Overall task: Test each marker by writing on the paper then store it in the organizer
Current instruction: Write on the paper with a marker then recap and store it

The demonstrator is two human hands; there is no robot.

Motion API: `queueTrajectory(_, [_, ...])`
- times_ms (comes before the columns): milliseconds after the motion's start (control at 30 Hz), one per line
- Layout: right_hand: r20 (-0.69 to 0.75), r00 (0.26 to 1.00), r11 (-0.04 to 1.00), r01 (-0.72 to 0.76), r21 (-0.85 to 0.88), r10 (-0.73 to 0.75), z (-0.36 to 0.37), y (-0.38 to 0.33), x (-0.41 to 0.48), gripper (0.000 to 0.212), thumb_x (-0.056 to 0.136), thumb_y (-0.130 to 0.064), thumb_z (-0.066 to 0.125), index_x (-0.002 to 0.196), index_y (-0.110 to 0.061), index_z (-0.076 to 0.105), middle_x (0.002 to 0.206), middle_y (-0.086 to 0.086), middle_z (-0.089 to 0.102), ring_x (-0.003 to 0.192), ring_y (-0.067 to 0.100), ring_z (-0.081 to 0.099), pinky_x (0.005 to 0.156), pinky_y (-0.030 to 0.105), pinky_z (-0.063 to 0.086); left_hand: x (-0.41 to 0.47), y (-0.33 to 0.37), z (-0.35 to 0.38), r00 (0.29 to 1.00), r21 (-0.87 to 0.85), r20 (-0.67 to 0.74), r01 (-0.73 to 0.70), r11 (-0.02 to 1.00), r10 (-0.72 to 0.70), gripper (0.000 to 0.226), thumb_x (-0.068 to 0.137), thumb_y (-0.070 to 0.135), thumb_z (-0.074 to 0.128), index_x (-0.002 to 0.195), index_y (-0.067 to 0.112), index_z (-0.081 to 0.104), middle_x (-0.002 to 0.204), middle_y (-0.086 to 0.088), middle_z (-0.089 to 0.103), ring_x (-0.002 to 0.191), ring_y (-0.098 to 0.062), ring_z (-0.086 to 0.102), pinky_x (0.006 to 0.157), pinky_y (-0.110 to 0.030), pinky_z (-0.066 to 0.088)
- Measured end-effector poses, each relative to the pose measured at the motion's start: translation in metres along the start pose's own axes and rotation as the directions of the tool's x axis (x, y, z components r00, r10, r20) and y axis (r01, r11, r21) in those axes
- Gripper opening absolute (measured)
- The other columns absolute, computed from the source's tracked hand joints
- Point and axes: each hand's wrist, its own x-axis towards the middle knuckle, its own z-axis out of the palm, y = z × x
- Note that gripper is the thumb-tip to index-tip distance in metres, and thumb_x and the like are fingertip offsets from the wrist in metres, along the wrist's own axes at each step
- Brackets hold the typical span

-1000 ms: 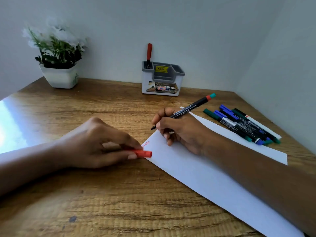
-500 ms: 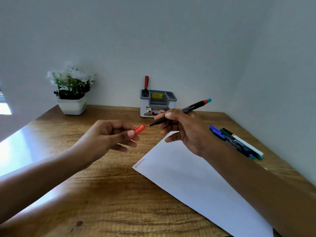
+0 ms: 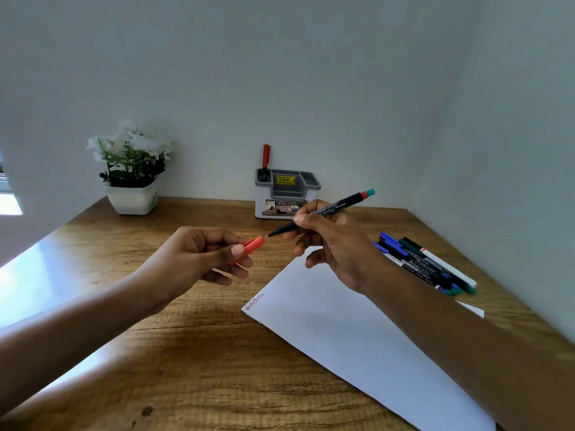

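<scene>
Marker (image 3: pixel 323 211): black barrel with a red and teal tail, uncapped, held in the air above the table; tip points to 8 o'clock, tail to 2 o'clock
Right hand (image 3: pixel 333 244): thumb and forefinger pinch the marker's barrel, the other fingers loosely curled beneath
Cap (image 3: pixel 252 246): red, at 8 o'clock from the marker's tip, its open end facing the tip, just apart from it
Left hand (image 3: pixel 199 259): thumb and fingers clasp the cap
Paper (image 3: pixel 357 337): white sheet flat on the table at 6 o'clock from the hands, a little handwriting (image 3: pixel 254 301) at its left corner
Organizer (image 3: pixel 286 194): white and grey, at 12 o'clock by the wall; one red-capped marker (image 3: pixel 265 157) stands upright in its back left compartment
Other markers (image 3: pixel 429 265): blue and green ones in a pile at 3 o'clock from the right hand, partly hidden by the forearm
Flowerpot (image 3: pixel 132 199): white, with white flowers, at 10 o'clock
Table (image 3: pixel 186 368): wooden
</scene>
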Motion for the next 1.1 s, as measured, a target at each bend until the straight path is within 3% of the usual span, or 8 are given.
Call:
queueTrajectory(167, [0.069, 0.997, 0.999, -0.022, -0.034, 0.024, 0.009, 0.005, -0.004, 0.005, 0.090, -0.017, 0.059, 0.090, -0.015, 0.054, 0.078, 0.008, 0.071, 0.056, 0.015, 0.059, 0.045, 0.023, 0.048, -0.001, 0.001, 0.002, 1.000, -0.002, 0.016, 0.008, 1.000, -0.008, 0.069, 0.038, 0.072, 0.080, 0.088, 0.025, 0.075, 0.090, -0.009, 0.075, 0.080, -0.021, 0.073, 0.060, -0.023, 0.057])
queueTrajectory(367, [0.088, 0.996, 0.983, -0.015, -0.183, 0.032, 0.014, 0.008, -0.008, 0.015, 0.084, -0.028, 0.067, 0.078, -0.019, 0.057, 0.056, -0.004, 0.053, 0.044, 0.005, 0.037, 0.043, 0.018, 0.028, -0.002, 0.000, 0.007, 0.998, -0.047, 0.046, 0.036, 0.998, -0.034, 0.067, 0.036, 0.068, 0.083, 0.086, 0.024, 0.077, 0.088, -0.009, 0.076, 0.077, -0.017, 0.073, 0.057, -0.019, 0.055])
queueTrajectory(433, [0.089, 0.995, 0.989, -0.041, -0.142, 0.054, 0.016, 0.010, -0.008, 0.018, 0.083, -0.028, 0.067, 0.082, -0.014, 0.055, 0.053, -0.005, 0.050, 0.044, 0.004, 0.035, 0.043, 0.019, 0.025, -0.002, -0.001, 0.008, 0.999, -0.056, 0.024, 0.044, 0.997, -0.043, 0.055, 0.046, 0.061, 0.084, 0.083, 0.021, 0.077, 0.087, -0.010, 0.076, 0.074, -0.017, 0.073, 0.055, -0.019, 0.055])
queueTrajectory(533, [0.082, 0.991, 0.989, -0.098, -0.115, 0.108, 0.019, 0.012, -0.008, 0.021, 0.083, -0.027, 0.067, 0.088, -0.013, 0.053, 0.051, -0.005, 0.051, 0.045, 0.006, 0.034, 0.042, 0.018, 0.025, -0.002, -0.006, 0.014, 0.996, -0.043, -0.083, 0.028, 0.999, -0.031, 0.018, 0.069, 0.028, 0.070, 0.080, 0.014, 0.075, 0.081, -0.012, 0.075, 0.067, -0.020, 0.071, 0.053, -0.020, 0.055])
queueTrajectory(800, [0.041, 0.996, 0.994, -0.082, -0.079, 0.085, 0.021, 0.011, -0.008, 0.014, 0.083, -0.029, 0.067, 0.084, -0.017, 0.059, 0.055, -0.004, 0.054, 0.042, 0.004, 0.037, 0.043, 0.018, 0.027, -0.001, 0.000, 0.020, 0.984, 0.015, -0.160, -0.075, 0.997, 0.077, 0.022, 0.071, 0.022, 0.066, 0.088, 0.009, 0.073, 0.079, -0.009, 0.075, 0.067, -0.020, 0.072, 0.058, -0.021, 0.057])
queueTrajectory(933, [-0.146, 0.988, 0.997, 0.030, -0.066, -0.040, 0.012, 0.008, -0.001, 0.009, 0.086, -0.031, 0.062, 0.091, -0.023, 0.062, 0.068, -0.005, 0.059, 0.061, 0.007, 0.050, 0.051, 0.021, 0.040, 0.016, 0.009, 0.024, 0.981, 0.000, -0.171, -0.094, 0.996, 0.093, 0.030, 0.069, 0.034, 0.067, 0.093, 0.015, 0.072, 0.085, -0.004, 0.076, 0.082, -0.016, 0.073, 0.069, -0.024, 0.058])
queueTrajectory(1000, [-0.256, 0.963, 0.996, 0.066, -0.062, -0.080, -0.001, 0.006, 0.007, 0.009, 0.088, -0.031, 0.058, 0.095, -0.025, 0.060, 0.084, -0.004, 0.066, 0.081, 0.010, 0.061, 0.067, 0.027, 0.049, 0.033, 0.008, 0.024, 0.963, -0.016, -0.252, -0.107, 0.994, 0.099, 0.036, 0.069, 0.042, 0.066, 0.097, 0.020, 0.071, 0.090, 0.001, 0.076, 0.091, -0.012, 0.071, 0.078, -0.027, 0.057])
queueTrajectory(1100, [-0.294, 0.952, 0.996, 0.080, -0.028, -0.085, -0.022, 0.001, 0.021, 0.009, 0.094, -0.026, 0.050, 0.099, -0.021, 0.055, 0.101, 0.004, 0.071, 0.100, 0.020, 0.066, 0.084, 0.034, 0.053, 0.073, -0.004, 0.022, 0.927, 0.056, -0.362, -0.088, 0.995, 0.102, 0.056, 0.074, 0.042, 0.069, 0.125, 0.023, 0.059, 0.122, 0.006, 0.064, 0.116, -0.009, 0.058, 0.096, -0.030, 0.048])
